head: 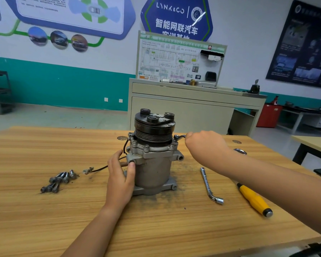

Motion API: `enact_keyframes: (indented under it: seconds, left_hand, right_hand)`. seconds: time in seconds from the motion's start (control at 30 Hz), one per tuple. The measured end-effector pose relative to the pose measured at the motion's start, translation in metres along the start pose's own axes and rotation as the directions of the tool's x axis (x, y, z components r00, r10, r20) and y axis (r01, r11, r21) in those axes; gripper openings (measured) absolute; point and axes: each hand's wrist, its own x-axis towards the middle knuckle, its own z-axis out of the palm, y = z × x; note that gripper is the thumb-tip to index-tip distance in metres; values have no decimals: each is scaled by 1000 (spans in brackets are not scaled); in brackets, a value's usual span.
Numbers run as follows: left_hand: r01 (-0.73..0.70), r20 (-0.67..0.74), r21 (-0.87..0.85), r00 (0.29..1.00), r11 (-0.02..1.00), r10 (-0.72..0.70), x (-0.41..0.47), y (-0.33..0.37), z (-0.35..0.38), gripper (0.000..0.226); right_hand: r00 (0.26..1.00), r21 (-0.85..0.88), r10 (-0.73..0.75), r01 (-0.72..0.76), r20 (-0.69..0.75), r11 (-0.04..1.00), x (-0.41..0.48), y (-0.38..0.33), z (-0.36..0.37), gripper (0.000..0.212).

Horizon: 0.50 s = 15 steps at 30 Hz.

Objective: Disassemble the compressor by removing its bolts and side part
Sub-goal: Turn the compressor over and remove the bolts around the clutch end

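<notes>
A grey metal compressor (153,169) stands upright on the wooden table (44,210), its black pulley (154,129) on top. My left hand (121,179) holds the compressor's left side, thumb pressed near a port. My right hand (204,143) grips a small metal wrench (180,136) whose end sits on a bolt at the housing's upper right flange. Several removed bolts (60,179) lie in a loose pile to the left. A black wire with a connector (88,171) trails from the compressor.
An L-shaped socket wrench (209,186) and a yellow-handled screwdriver (254,200) lie right of the compressor. Dark grime is spread around its base. A beige cabinet (193,108) with a training board stands behind the table. A second table (313,143) sits at right.
</notes>
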Motion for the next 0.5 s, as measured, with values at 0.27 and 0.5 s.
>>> enact_keyframes:
  seconds: [0.27, 0.5]
  left_hand:
    - [10, -2, 12, 1000, 1000, -10, 1, -1, 0, 64]
    - [9, 6, -13, 1000, 1000, -9, 1, -1, 1, 68]
  right_hand:
    - [997, -90, -75, 77, 32, 993, 12, 20, 2, 20]
    - [991, -49, -132, 131, -9, 990, 16, 31, 3, 21]
